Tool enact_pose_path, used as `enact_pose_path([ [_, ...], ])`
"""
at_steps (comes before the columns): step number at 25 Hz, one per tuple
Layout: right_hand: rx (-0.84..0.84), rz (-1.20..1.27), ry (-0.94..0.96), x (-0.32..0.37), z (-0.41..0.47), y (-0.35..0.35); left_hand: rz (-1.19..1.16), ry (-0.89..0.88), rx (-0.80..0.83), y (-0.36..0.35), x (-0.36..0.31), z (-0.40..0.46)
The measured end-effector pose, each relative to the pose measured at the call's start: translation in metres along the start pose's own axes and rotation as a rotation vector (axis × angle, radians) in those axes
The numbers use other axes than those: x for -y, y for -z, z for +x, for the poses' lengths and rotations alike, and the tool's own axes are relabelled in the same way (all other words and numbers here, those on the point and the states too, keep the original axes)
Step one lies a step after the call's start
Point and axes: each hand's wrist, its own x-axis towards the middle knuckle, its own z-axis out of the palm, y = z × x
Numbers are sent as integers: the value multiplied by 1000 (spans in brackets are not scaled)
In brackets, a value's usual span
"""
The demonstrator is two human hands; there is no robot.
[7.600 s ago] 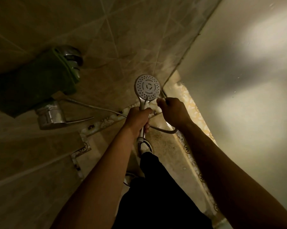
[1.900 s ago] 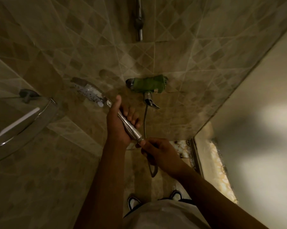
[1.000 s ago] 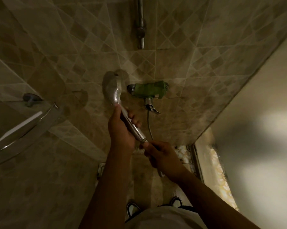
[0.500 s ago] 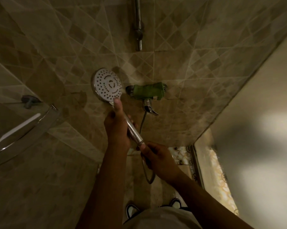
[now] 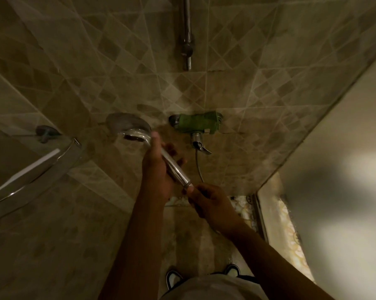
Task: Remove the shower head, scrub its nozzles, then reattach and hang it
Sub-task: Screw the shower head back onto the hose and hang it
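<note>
Beige diamond-patterned tiles back the shower head [image 5: 137,135], held low beside the green-wrapped mixer tap [image 5: 195,124], its face blurred (nozzles unreadable). The left hand [image 5: 159,169] wraps its chrome handle; the right hand [image 5: 213,202] pinches the hose [image 5: 199,167] joint at the handle's end. Twisting askew there risks cross-threading, or a slip on smooth chrome
</note>
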Motion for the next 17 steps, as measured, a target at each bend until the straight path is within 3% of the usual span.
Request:
enact_pose_path([
  [5, -261, -385, 143, -5, -3, -5, 153, -51, -332, 2, 9, 0],
  [7, -290, -437, 170, -4, -1, -6, 103, -67, -356, 2, 10, -2],
  [10, -242, -391, 178, -4, 5, -4, 36, -66, -278, -1, 2, -5],
  [12, -152, -191, 82, -4, 6, -1, -2, -18, -193, -8, -6, -6],
  [15, 95, 236, -110, -3, 6, 1, -143, 34, 52, -14, -13, -13],
  [17, 181, 283, -123, -3, 5, 0, -202, 58, 219, -12, -20, -15],
])
